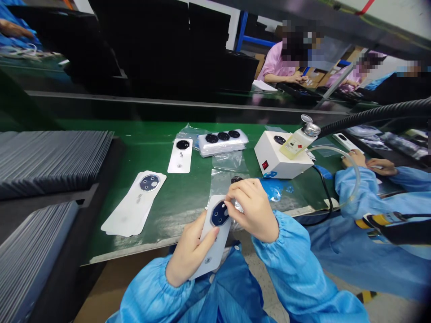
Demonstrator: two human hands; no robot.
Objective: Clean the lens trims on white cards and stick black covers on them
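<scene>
My left hand (pixel 190 251) grips a white phone back cover (pixel 215 253) from below, its dark camera ring (pixel 220 213) facing up. My right hand (pixel 251 211) pinches the edge of that ring from above, and crinkled clear film (pixel 238 207) shows beside its fingers. A small black round part (pixel 236 179) lies just beyond my right hand on a clear plastic bag (pixel 227 181). Farther left on the green bench mat (pixel 161 224) lie a stack of white covers (pixel 133 206) and a single cover (pixel 180 154). Black rings sit in a bagged stack (pixel 222 141).
A white box unit (pixel 281 157) with a red switch stands at the right, beneath a pump bottle (pixel 299 141) and a black hose (pixel 370 112). A co-worker's hands (pixel 367 163) in blue sleeves work at the right. Stacked dark trays (pixel 50 161) fill the left.
</scene>
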